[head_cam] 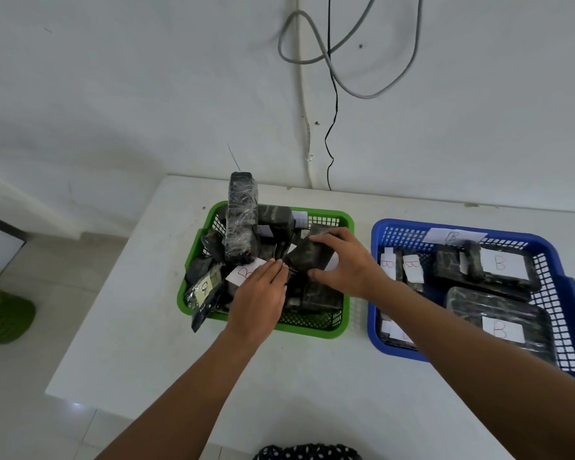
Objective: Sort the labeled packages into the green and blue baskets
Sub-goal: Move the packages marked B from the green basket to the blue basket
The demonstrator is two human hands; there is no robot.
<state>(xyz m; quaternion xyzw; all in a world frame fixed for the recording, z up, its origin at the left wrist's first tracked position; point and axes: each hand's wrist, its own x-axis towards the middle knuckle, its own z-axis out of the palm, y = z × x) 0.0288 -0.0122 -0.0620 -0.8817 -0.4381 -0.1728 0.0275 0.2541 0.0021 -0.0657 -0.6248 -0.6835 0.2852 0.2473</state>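
White labels (499, 263) on blue basket (472, 232) packages read "B".

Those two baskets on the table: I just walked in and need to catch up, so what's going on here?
A person is sorting dark wrapped packages. Both hands are in the green basket: the right hand grips a dark package, while the left hand rests with straight fingers on a package with a white label marked B. The green basket is piled high. The blue basket already holds several packages labeled B.
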